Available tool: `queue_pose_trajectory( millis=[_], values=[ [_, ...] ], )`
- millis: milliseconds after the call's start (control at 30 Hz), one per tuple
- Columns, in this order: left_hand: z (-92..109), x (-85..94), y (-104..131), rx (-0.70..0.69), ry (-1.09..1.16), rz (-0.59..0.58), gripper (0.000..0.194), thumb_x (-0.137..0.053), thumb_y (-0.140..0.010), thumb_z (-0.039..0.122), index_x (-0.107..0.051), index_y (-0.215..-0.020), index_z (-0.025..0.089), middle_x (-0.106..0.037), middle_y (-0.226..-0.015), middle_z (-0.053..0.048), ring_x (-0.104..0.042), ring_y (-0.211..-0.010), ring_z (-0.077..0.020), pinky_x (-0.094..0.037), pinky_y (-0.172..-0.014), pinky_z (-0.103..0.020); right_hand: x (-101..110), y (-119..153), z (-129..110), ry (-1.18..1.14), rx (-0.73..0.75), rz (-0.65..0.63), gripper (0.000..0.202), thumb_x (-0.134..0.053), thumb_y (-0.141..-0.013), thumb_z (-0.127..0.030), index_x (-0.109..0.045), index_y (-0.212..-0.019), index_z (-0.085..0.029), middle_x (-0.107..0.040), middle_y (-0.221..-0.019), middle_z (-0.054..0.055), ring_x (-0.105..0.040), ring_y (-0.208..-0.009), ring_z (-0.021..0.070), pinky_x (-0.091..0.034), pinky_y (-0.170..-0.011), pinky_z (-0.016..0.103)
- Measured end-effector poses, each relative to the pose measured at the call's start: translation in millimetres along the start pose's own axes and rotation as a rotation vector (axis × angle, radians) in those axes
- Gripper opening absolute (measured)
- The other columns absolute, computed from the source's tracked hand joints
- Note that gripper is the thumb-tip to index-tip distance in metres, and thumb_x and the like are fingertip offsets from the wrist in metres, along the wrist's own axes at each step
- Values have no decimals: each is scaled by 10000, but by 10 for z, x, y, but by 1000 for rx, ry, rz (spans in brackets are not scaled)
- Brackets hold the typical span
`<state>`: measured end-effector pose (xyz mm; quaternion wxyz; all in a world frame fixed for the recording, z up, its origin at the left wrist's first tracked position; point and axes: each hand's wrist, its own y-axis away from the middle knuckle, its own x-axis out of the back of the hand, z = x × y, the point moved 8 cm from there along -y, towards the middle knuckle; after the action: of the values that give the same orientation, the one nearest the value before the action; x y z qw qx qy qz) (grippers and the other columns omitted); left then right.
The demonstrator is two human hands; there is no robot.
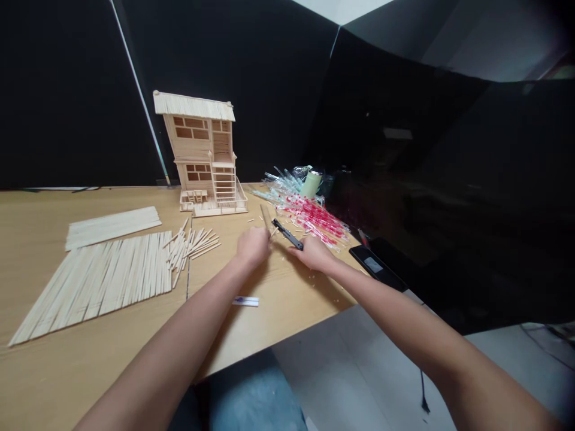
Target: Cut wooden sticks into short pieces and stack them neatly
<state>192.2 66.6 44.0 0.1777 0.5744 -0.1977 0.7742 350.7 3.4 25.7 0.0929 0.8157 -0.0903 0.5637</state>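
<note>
Left hand: closed up at the middle of the table, so the left hand [254, 245] is clamped on some thin pale wooden sticks [266, 219]. How many are being pinched can't really be made out.
Right hand: wrapped shut around a black narrow hand tool with a pointed nose [288, 234]; the right hand [314, 254] is placed at its rear end, nose aimed up and left toward the other hand.
Where they meet: the tool's nose is held right by the sticks, just beside the left fingers. Whether a stick is actually being gripped by it can't be told, too small.
Little bits: short pale wood offcuts [250, 219] are scattered on the tabletop around both hands.
Back of table: a two-storey pale wooden stick house model [202, 152] is stood upright, fitted with a slatted roof, a ladder and a railed deck.
Left side: two flat pale mats of side-by-side wooden sticks [101, 281] are laid out, with a messy fan of loose sticks [191, 245] heaped at the right edge of the nearer one.
Right side: red-and-clear plastic wrappers [314, 216] are piled up, and a pale green cylinder [311, 184] is set among them.
Table edge: a black flat slab with a pale label [386, 275] is seen at the right.
Up front: a small white strip [246, 301] is partly covered by the left forearm.
Surface: all held up by a light brown wooden table [278, 323].
</note>
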Motion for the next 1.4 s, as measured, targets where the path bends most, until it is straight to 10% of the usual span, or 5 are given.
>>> queue_pose_trajectory(
  millis=[300, 567, 800, 1033, 1400],
  values=[
    [-823, 260, 573, 90, -88, -53, 352, -453, -929, 386, -751, -864, 209, -754, -881, -112, -666, -800, -237, -360, -628, -294, -330, -478, -669, -1545, -182, -332, 396, -547, -963, -521, -548, -775, -173, -710, -737, 89, -715, -694, 183, -586, -654, 273],
    [-1192, 220, 908, 162, -42, 12, 368, -405, -960, 416, -725, -895, 246, -757, -923, -61, -673, -846, -239, -369, -644, -293, -725, -1214, -1153, -1841, -385, -147, 381, -425, -1016, -423, -498, -718, -196, -601, -615, 14, -652, -568, 155, -599, -607, 299],
    [-1153, 195, 966, 202, -35, -27, 384, -401, -982, 421, -697, -824, 235, -754, -886, -66, -689, -844, -233, -387, -658, -296, -499, -1271, -556, -1677, -383, 125, 311, -373, -1025, -319, -388, -729, -227, -489, -532, -73, -547, -474, 83, -528, -561, 166],
    [-1213, 181, 976, 254, -69, -7, 338, -418, -983, 350, -694, -863, 197, -747, -935, -86, -697, -848, -250, -425, -651, -305, -473, -1027, -413, -1268, -336, -73, 257, -654, -890, -349, -525, -728, -196, -569, -548, -15, -570, -495, 156, -496, -554, 274],
    [-1195, 151, 986, 213, -19, -70, 321, -422, -979, 313, -707, -907, 182, -721, -940, -97, -687, -857, -248, -462, -688, -319, -457, -701, -811, 323, -98, 97, 626, -609, -858, -637, -615, -1153, -85, -634, -1110, 250, -602, -1089, 384, -471, -848, 421]
  ],
)
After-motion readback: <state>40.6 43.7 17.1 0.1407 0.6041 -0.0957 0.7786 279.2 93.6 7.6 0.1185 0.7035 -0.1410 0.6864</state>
